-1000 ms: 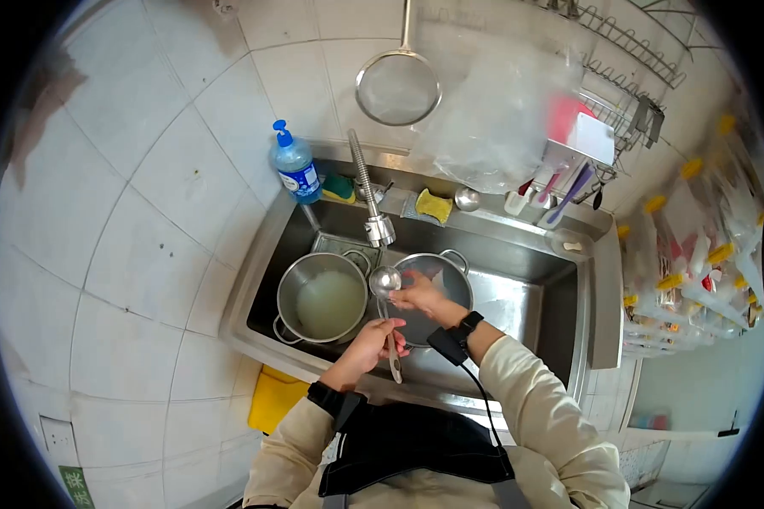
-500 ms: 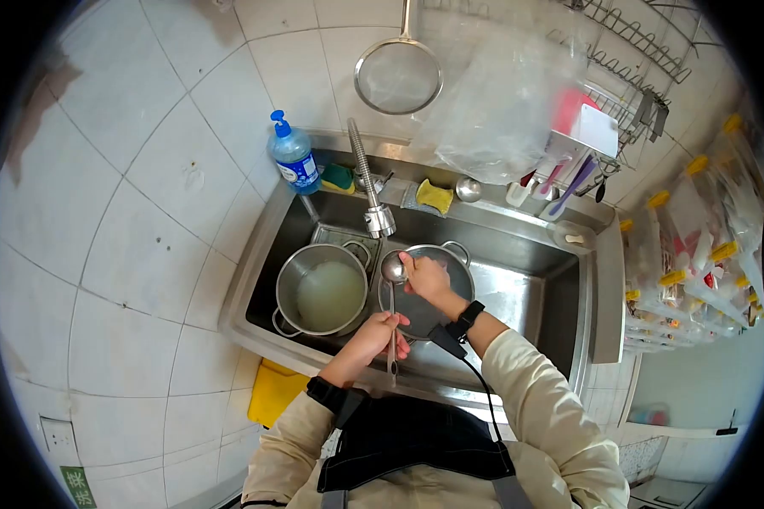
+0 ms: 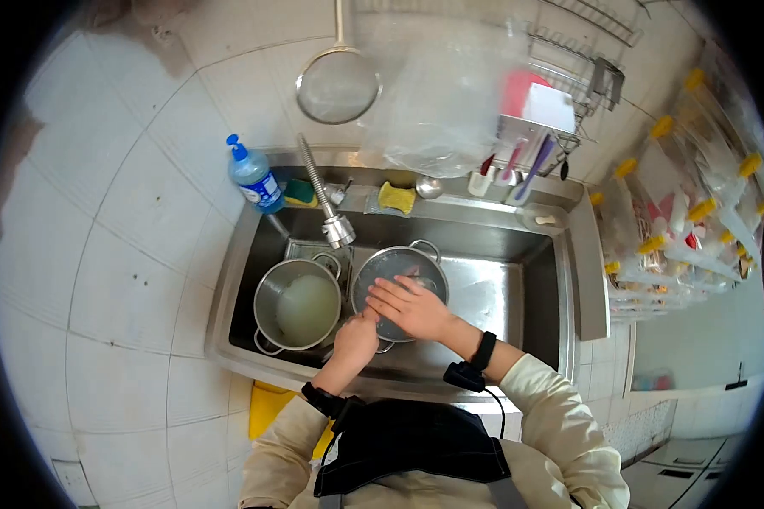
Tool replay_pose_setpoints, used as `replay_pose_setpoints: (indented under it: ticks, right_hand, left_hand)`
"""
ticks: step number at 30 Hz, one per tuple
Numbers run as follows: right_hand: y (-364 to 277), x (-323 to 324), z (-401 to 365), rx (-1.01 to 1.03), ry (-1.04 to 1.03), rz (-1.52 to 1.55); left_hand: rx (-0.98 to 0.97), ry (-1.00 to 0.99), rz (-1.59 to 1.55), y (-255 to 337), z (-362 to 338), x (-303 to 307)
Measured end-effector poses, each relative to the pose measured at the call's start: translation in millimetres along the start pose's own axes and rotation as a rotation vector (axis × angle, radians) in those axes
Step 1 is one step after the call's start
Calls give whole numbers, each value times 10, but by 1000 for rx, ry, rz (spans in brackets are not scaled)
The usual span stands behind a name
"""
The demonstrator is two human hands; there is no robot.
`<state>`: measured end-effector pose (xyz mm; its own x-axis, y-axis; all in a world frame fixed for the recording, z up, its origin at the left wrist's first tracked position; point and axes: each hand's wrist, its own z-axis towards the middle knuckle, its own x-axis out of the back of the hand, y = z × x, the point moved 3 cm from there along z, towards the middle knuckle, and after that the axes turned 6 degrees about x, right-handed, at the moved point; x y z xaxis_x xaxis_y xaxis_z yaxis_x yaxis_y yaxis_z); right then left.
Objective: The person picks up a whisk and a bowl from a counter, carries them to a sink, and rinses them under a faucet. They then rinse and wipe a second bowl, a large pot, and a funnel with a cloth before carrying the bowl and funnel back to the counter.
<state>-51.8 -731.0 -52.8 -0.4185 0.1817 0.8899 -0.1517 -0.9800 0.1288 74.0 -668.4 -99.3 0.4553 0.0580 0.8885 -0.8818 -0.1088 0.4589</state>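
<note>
My left hand (image 3: 356, 341) is closed round the handle of a metal ladle, in front of the right-hand pot. Part of the ladle bowl (image 3: 422, 283) seems to show inside that pot; the hands cover most of the rest. Fingers stretched out, my right hand (image 3: 412, 309) lies palm down over the pot, its fingertips beside my left fist. Whether it touches the handle is hidden. The right-hand metal pot (image 3: 442, 270) holds greyish water. To its left, a second metal pot (image 3: 261, 318) contains cloudy, pale liquid.
Both pots stand in a steel sink (image 3: 501, 297). A faucet (image 3: 338, 229) hangs above them. Along the back ledge are a soap bottle (image 3: 256, 181), a yellow sponge (image 3: 396, 198) and utensil holders (image 3: 530, 174). A strainer (image 3: 338, 85) hangs on the wall; bagged items (image 3: 679, 212) hang at right.
My right hand has let go of the ladle bowl and now lies flat over the pot. The ladle has swung from upright to slanting into the pot. The view has shifted.
</note>
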Motion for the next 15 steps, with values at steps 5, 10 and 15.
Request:
replay_pose_setpoints:
  ticks: [5,10,15]
  right_hand:
    - [233,-158,-320,-228,-325,-7]
    - [670,73,-751,-481,92,-161]
    - [632,195,-523,-408,209,234]
  left_hand:
    - [-229,133,267,345,60,190]
    - [-224,136,390,534,188,445]
    - [-347,111,410,1104,657,495]
